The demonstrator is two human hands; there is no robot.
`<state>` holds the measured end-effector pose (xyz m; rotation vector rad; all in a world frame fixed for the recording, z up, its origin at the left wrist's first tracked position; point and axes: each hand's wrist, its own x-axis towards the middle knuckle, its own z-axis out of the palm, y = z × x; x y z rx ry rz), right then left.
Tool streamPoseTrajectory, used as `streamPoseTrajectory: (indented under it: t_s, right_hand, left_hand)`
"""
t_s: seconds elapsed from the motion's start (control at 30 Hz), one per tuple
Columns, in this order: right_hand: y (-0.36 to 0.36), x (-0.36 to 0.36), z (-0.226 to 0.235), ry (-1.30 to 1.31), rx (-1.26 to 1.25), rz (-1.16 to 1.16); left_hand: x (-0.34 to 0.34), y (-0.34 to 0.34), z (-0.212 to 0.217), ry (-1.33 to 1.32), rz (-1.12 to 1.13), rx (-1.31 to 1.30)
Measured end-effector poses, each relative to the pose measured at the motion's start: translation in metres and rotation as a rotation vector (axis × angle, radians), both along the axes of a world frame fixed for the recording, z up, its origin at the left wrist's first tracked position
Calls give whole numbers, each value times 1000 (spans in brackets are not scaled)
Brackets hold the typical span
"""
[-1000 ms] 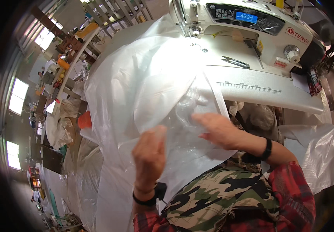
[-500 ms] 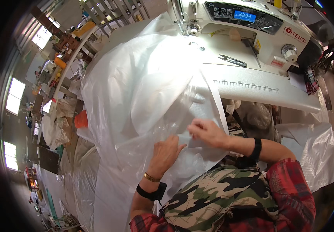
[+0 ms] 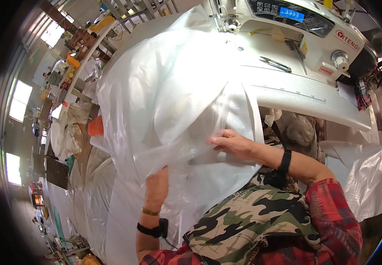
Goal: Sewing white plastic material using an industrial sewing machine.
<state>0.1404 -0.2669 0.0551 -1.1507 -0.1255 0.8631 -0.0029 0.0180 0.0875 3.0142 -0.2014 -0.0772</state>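
1. A person's two bare hands work over pale, translucent plastic sheeting (image 3: pixel 131 106), draped across the table (image 3: pixel 268 99) and down toward the lap, in front of a white sewing machine (image 3: pixel 328 37).
2. Right hand (image 3: pixel 234 144): thumb and fingers appear pinched on a fold of the sheeting; that grip is closed.
3. Left hand (image 3: pixel 157 190): lower and to the left, fingers curled against the sheeting, fingertips turned away; I cannot tell whether its grip holds anything.
4. The step in hand looks like drawing the film apart and straightening it between the hands. The next move seems to call for an even, gentle pull, as thin film creases easily.
5. Counted: two hands, two black wristbands (image 3: pixel 284 161), one gold-coloured bracelet (image 3: pixel 150 212), one sewing machine, one pair of thread snips (image 3: pixel 276 64) lying below the machine's arm, one camouflage-patterned apron (image 3: pixel 253 216). The sheeting's overlapping layers cannot be counted.
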Motion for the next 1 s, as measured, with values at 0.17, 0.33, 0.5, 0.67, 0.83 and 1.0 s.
streamPoseTrajectory:
  t_s: [0.17, 0.33, 0.5, 0.67, 0.83, 1.0]
  right_hand:
    - [-23, -19, 16, -29, 236, 275]
    - [-28, -27, 25, -169, 186, 474]
    - [-41, -29, 26, -27, 160, 647]
    - [-57, -29, 28, 133, 104, 461]
    - [-57, -37, 28, 116, 116, 338]
    - [-45, -40, 20, 93, 98, 318]
  left_hand:
    - [-63, 116, -23, 47, 350, 252]
    - [-139, 254, 3, -204, 553, 499]
    - [-167, 324, 64, -130, 814, 584]
    - [-141, 305, 80, -70, 866, 435]
    - [-69, 181, 116, 49, 319, 490]
    - [-15, 4, 143, -219, -127, 49]
